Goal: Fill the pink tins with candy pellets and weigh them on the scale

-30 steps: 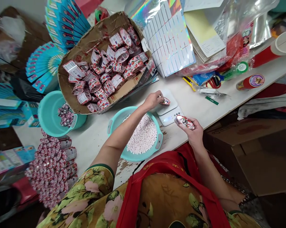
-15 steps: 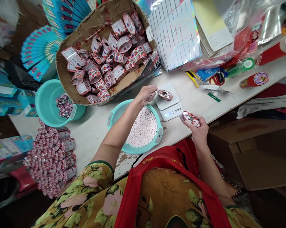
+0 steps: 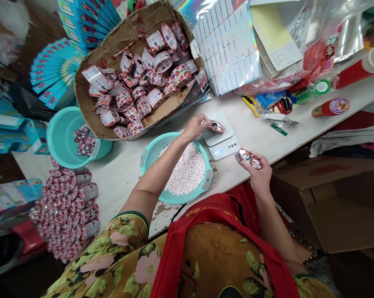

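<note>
A white kitchen scale [image 3: 224, 145] lies on the table, and an oval candy container [image 3: 216, 127] with a red and white wrapper and a dark opening rests on its plate. My left hand [image 3: 196, 126] reaches over to the container's left end with its fingertips pinched together; what they hold, if anything, is too small to make out. Another oval container [image 3: 249, 159], similarly wrapped, is gripped in my right hand [image 3: 261, 176] off the scale's near right corner. Under my left forearm sits a turquoise basin [image 3: 149, 159] of small pale pink candies [image 3: 187, 171].
A cardboard box [image 3: 112, 45] of wrapped containers stands behind the basin. To the left are a turquoise bucket [image 3: 59, 138] of small metallic pieces and a stack of containers [image 3: 65, 211]. Label sheets [image 3: 227, 45], a yellow cutter [image 3: 250, 105] and cups [image 3: 334, 106] lie at the right.
My left hand has moved slightly right and down, so its fingertips now meet the container's end. The scale's display has lit up. My right hand stays almost still with its container.
</note>
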Action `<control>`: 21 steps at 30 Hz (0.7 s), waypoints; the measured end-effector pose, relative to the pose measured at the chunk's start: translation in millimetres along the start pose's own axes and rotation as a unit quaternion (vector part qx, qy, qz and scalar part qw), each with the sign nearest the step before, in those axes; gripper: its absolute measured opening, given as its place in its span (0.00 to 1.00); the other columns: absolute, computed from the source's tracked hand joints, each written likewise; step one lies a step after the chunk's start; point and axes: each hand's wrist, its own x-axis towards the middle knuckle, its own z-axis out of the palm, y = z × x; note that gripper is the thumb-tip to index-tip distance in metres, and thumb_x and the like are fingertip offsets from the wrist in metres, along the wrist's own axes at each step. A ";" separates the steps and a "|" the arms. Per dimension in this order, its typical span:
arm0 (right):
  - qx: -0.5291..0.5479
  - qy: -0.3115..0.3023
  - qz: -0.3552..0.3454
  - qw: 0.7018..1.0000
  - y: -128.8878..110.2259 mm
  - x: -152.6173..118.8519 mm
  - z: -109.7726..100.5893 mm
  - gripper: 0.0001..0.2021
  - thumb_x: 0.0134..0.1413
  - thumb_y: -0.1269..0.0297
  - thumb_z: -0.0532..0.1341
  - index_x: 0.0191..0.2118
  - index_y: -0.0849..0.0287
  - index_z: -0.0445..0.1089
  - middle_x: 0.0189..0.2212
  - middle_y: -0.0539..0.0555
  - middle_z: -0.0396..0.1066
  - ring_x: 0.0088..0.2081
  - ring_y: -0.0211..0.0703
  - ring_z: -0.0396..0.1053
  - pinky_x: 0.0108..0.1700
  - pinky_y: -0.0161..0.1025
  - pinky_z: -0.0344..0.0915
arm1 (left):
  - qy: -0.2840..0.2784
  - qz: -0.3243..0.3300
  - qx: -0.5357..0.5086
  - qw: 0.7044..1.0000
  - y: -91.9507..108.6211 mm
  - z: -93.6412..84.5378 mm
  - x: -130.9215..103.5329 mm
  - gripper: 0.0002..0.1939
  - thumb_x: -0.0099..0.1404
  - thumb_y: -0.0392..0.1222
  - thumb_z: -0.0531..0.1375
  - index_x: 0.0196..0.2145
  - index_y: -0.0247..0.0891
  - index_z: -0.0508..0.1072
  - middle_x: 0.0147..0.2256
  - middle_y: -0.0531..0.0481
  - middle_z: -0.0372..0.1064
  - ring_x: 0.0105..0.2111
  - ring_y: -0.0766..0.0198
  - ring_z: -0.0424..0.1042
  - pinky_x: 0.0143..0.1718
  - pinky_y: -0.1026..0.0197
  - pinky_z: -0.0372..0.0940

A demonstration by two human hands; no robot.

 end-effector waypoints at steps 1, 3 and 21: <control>0.001 -0.002 0.001 1.000 0.5 0.2 0.5 0.27 0.37 0.55 0.78 0.46 0.57 0.77 0.43 0.53 0.79 0.44 0.48 0.77 0.56 0.55 0.73 | 0.000 0.011 0.044 0.999 2.2 -0.3 -1.3 0.10 0.64 0.46 0.62 0.35 0.36 0.73 0.27 0.51 0.68 0.30 0.64 0.64 0.33 0.63 0.56; 0.005 -0.002 0.001 1.000 0.6 0.3 2.3 0.27 0.36 0.56 0.78 0.46 0.57 0.77 0.43 0.54 0.79 0.44 0.48 0.77 0.55 0.53 0.74 | 0.000 0.037 0.135 0.990 7.8 2.5 -3.5 0.10 0.65 0.46 0.61 0.37 0.36 0.74 0.32 0.49 0.72 0.34 0.60 0.67 0.36 0.61 0.58; 0.005 -0.006 -0.004 1.000 3.6 6.6 5.0 0.26 0.37 0.56 0.77 0.45 0.57 0.77 0.42 0.53 0.79 0.43 0.48 0.77 0.52 0.52 0.75 | -0.060 0.063 0.418 0.904 11.9 13.3 -3.4 0.15 0.74 0.49 0.54 0.51 0.42 0.75 0.44 0.40 0.77 0.46 0.48 0.75 0.43 0.55 0.61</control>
